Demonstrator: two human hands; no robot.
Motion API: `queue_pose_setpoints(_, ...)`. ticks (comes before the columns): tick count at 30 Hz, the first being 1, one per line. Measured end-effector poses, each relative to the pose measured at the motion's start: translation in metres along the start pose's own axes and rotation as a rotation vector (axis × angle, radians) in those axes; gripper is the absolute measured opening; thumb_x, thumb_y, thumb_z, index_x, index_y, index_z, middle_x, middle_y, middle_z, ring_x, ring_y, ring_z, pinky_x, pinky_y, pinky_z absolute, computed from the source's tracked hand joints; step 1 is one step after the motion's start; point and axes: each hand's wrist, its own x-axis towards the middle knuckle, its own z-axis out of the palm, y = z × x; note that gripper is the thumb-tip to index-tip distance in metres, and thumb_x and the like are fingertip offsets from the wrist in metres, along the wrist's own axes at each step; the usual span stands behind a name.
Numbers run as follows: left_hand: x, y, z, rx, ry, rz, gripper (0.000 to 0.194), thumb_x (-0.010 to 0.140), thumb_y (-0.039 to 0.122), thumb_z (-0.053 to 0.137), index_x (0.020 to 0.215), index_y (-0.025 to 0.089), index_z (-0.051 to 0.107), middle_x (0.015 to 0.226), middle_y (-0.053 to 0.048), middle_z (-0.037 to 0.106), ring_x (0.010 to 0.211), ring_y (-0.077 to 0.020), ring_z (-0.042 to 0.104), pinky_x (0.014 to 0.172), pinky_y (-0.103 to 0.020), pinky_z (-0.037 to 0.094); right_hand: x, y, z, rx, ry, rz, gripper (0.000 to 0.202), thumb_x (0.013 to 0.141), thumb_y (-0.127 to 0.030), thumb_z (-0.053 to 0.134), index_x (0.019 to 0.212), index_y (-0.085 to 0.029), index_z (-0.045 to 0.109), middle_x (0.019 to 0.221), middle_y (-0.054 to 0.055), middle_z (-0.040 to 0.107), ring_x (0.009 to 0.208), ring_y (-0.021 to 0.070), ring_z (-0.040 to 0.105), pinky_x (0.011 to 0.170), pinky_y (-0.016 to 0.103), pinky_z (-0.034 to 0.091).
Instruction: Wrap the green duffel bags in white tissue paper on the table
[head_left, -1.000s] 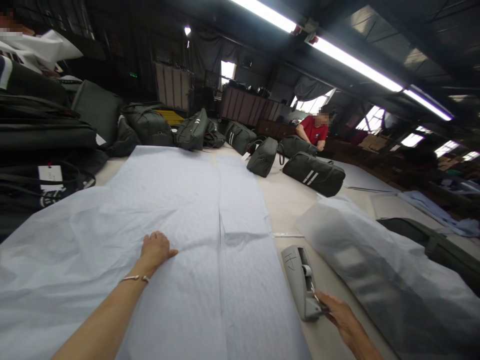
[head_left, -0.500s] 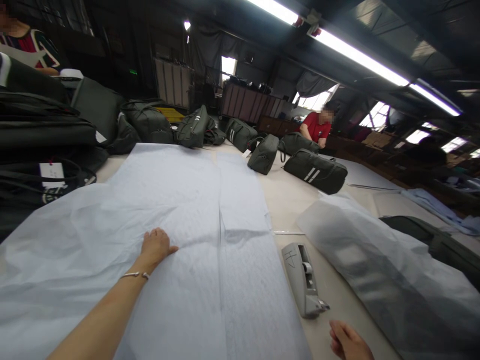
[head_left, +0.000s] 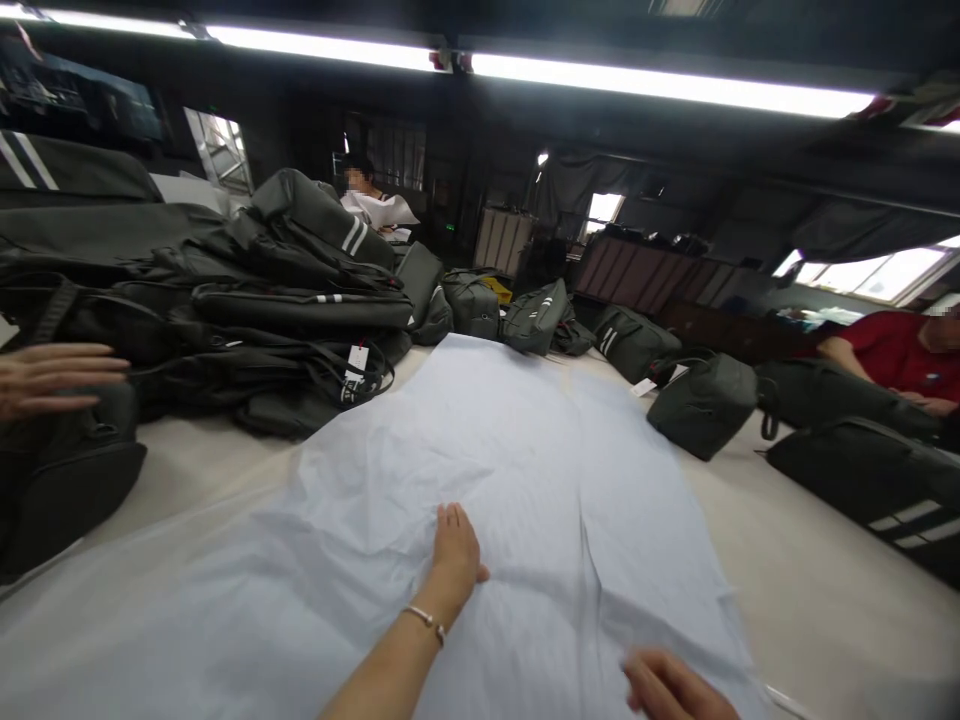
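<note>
A large, thin pale-blue sheet (head_left: 510, 480) lies wrinkled over the table, with a long edge or fold running down its right part. My left hand (head_left: 456, 552), with a bracelet at the wrist, rests on it with fingers extended, near the middle. Low in the view, above the sheet's right part, is my right hand (head_left: 671, 685). Its fingers are curled together; whether something small is between them cannot be made out.
Dark bags (head_left: 300, 310) are piled at the left, one tagged. Another person's hand (head_left: 60, 378) reaches in there. More dark bags (head_left: 705, 405) line the far and right sides of the table (head_left: 825, 580). A person in red (head_left: 892, 350) is at the right.
The view has swung left, bringing in the bag pile and another person's hand; the tape dispenser has left view. My right hand has moved from beside the dispenser to over the sheet.
</note>
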Motion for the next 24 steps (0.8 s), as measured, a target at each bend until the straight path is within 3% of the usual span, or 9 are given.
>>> queue_pose_setpoints(3, 0.004, 0.002, 0.01, -0.023, -0.002, -0.013, 0.096, 0.068, 0.057, 0.077, 0.139, 0.002, 0.046, 0.147, -0.03, 0.039, 0.14, -0.0412, 0.033, 0.118, -0.054, 0.016, 0.056, -0.077, 0.063, -0.109, -0.388, -0.16, 0.033, 0.078, -0.052, 0.054, 0.07, -0.022, 0.061, 0.07, 0.001, 0.067, 0.058, 0.014, 0.056, 0.053, 0.026, 0.044)
queue_pose_setpoints(5, 0.007, 0.004, 0.018, -0.034, -0.001, -0.02, 0.096, 0.068, 0.061, 0.076, 0.139, 0.002, 0.047, 0.148, -0.029, 0.038, 0.14, -0.0422, 0.032, 0.118, -0.056, 0.014, 0.099, -0.117, 0.104, -0.218, -0.458, -0.152, 0.026, 0.079, -0.044, 0.053, 0.072, -0.019, 0.059, 0.073, 0.002, 0.069, 0.056, 0.0109, 0.053, 0.051, 0.022, 0.039)
queue_pose_setpoints(7, 0.011, 0.005, 0.028, -0.035, 0.001, -0.016, 0.097, 0.068, 0.065, 0.074, 0.139, 0.004, 0.047, 0.149, -0.028, 0.037, 0.14, -0.0432, 0.032, 0.118, -0.059, 0.013, 0.139, -0.138, 0.138, -0.306, -0.475, -0.129, 0.023, 0.08, -0.039, 0.055, 0.071, -0.018, 0.059, 0.071, 0.002, 0.069, 0.053, 0.0091, 0.051, 0.048, 0.021, 0.036)
queue_pose_setpoints(10, 0.014, 0.007, 0.041, -0.007, 0.012, 0.001, 0.098, 0.068, 0.071, 0.069, 0.139, 0.008, 0.048, 0.148, -0.027, 0.039, 0.138, -0.0461, 0.034, 0.113, -0.069, 0.015, 0.185, -0.137, 0.171, -0.467, -0.498, -0.073, 0.023, 0.079, -0.033, 0.062, 0.063, -0.018, 0.058, 0.06, 0.0, 0.066, 0.047, 0.0082, 0.048, 0.046, 0.022, 0.035)
queue_pose_setpoints(13, 0.015, 0.008, 0.05, 0.008, 0.025, 0.01, 0.1, 0.068, 0.074, 0.067, 0.14, 0.007, 0.047, 0.148, -0.028, 0.039, 0.138, -0.0477, 0.033, 0.11, -0.073, 0.016, 0.21, -0.121, 0.186, -0.673, -0.519, 0.008, 0.027, 0.079, -0.031, 0.069, 0.058, -0.017, 0.058, 0.048, -0.005, 0.057, 0.042, 0.0087, 0.047, 0.048, 0.023, 0.04)
queue_pose_setpoints(20, 0.011, 0.005, 0.05, -0.078, 0.062, 0.015, 0.099, 0.067, 0.068, 0.073, 0.139, 0.005, 0.048, 0.148, -0.029, 0.039, 0.138, -0.0484, 0.033, 0.111, -0.074, 0.016, 0.226, -0.121, 0.198, -0.907, -0.522, 0.042, 0.025, 0.065, -0.025, 0.077, 0.048, -0.017, 0.061, 0.053, 0.004, 0.066, 0.056, 0.0158, 0.064, 0.054, 0.025, 0.045)
queue_pose_setpoints(24, 0.01, 0.004, 0.042, -0.073, 0.024, 0.011, 0.099, 0.069, 0.066, 0.072, 0.14, 0.002, 0.045, 0.149, -0.03, 0.036, 0.139, -0.0469, 0.031, 0.112, -0.072, 0.017, 0.229, -0.125, 0.199, -0.968, -0.481, 0.052, 0.017, 0.059, -0.026, 0.081, 0.055, -0.017, 0.066, 0.06, 0.008, 0.07, 0.067, 0.0213, 0.07, 0.06, 0.027, 0.049)
